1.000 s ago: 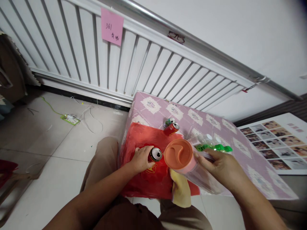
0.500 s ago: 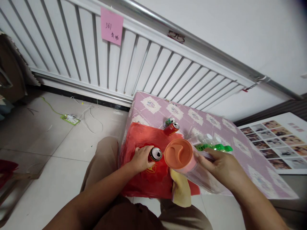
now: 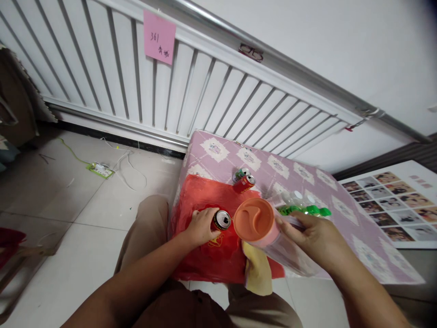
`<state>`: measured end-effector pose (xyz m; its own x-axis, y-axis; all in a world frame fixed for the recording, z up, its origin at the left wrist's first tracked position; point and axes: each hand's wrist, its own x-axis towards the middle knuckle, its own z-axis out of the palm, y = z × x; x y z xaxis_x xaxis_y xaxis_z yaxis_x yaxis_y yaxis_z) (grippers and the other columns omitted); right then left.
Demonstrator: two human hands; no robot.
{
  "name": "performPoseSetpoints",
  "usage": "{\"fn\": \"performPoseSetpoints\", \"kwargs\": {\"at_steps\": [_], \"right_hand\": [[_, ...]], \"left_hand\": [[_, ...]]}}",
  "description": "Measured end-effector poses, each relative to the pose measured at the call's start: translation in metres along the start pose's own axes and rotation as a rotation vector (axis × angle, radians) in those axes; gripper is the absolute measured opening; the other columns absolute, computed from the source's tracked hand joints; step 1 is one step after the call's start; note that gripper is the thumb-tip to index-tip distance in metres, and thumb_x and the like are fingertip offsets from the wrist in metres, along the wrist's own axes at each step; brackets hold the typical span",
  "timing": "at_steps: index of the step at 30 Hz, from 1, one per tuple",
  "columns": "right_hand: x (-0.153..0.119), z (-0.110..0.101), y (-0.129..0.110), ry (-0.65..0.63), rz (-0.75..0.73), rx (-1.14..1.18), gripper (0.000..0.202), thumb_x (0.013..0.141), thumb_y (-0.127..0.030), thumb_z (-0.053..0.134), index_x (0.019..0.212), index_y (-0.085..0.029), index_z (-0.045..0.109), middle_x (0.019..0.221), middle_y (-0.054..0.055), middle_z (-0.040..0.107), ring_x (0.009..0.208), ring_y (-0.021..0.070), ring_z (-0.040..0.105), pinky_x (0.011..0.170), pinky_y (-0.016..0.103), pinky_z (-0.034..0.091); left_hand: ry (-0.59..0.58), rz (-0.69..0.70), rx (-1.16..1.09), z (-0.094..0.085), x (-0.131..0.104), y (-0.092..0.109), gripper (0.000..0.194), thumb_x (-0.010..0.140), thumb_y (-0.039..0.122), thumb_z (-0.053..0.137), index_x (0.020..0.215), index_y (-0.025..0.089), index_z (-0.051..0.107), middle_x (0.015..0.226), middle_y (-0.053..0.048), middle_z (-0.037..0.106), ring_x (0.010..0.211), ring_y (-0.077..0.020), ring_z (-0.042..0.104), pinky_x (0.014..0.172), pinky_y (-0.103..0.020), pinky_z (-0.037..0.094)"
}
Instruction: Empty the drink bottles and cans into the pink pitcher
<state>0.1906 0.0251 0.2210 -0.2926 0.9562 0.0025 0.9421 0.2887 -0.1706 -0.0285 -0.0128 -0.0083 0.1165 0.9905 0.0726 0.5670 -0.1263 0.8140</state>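
My left hand (image 3: 202, 228) is wrapped round a dark can (image 3: 222, 220) with an open top, over a red plastic sheet (image 3: 198, 191). My right hand (image 3: 307, 230) grips the handle of a clear pitcher (image 3: 283, 250) with an orange lid (image 3: 254, 219). The pitcher is tilted, its lid edge close to the can's opening, with what looks like a thin stream between them. A red shape with yellow print (image 3: 218, 241) lies below the can. Beside it a yellow cloth (image 3: 258, 271) hangs over the sheet's front edge.
Behind the pitcher stand a red can (image 3: 244, 183) and a green can (image 3: 241, 173). Several clear bottles with green caps (image 3: 312, 210) lie on the patterned tablecloth (image 3: 280, 165). A white radiator (image 3: 201, 86) runs behind; a power strip (image 3: 100, 170) is on the floor.
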Motion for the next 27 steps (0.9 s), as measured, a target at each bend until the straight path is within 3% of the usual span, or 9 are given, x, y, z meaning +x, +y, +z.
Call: {"fn": "performPoseSetpoints", "kwargs": {"at_steps": [27], "right_hand": [[-0.0003,-0.0025,-0.0056,-0.021,-0.005,-0.009,0.052,0.081,-0.068,0.05,0.062,-0.022,0.062,0.052,0.001,0.059,0.049,0.0163,0.053,0.048,0.029,0.039]], "left_hand": [[-0.005,-0.006,-0.003,-0.0013,-0.0005,0.0006,0.074,0.074,0.031,0.078,0.139,0.022,0.044,0.142,-0.012,0.057,0.131,-0.0317,0.053,0.107,-0.049,0.037]]}}
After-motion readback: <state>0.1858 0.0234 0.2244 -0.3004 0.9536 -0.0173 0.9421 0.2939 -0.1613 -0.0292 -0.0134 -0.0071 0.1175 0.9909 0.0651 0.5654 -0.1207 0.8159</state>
